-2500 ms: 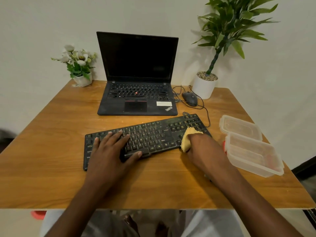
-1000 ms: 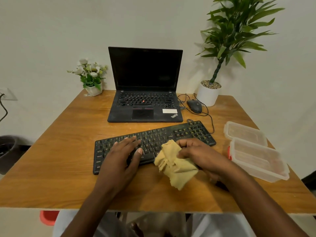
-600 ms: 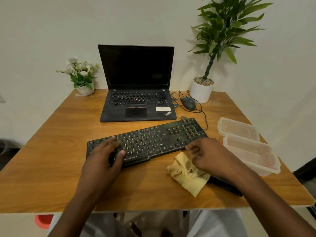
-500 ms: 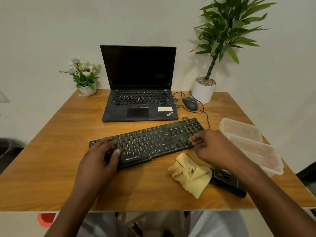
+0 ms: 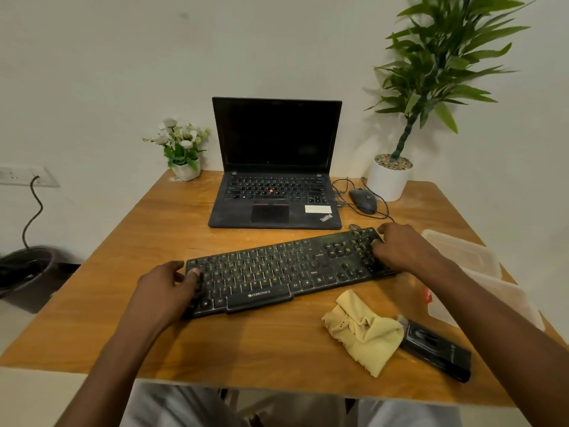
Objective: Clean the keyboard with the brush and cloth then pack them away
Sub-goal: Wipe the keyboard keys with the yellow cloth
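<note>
Gripping the keyboard (image 5: 277,272) now — left hand (image 5: 163,288), right hand (image 5: 403,251) — cloth (image 5: 363,331) released beside brush (image 5: 437,346).

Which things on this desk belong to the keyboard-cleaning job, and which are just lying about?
Job: keyboard, yellow cloth, black brush, clear containers (probably for packing away).
Lying about: laptop, mouse, potted plant, small flowers.

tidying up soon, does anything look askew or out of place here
The keyboard sits askew, its right end angled farther back than the left, not square with the laptop; the left hand and right hand grip its ends. The cloth lies crumpled beside the brush near the front edge of the table.
</note>
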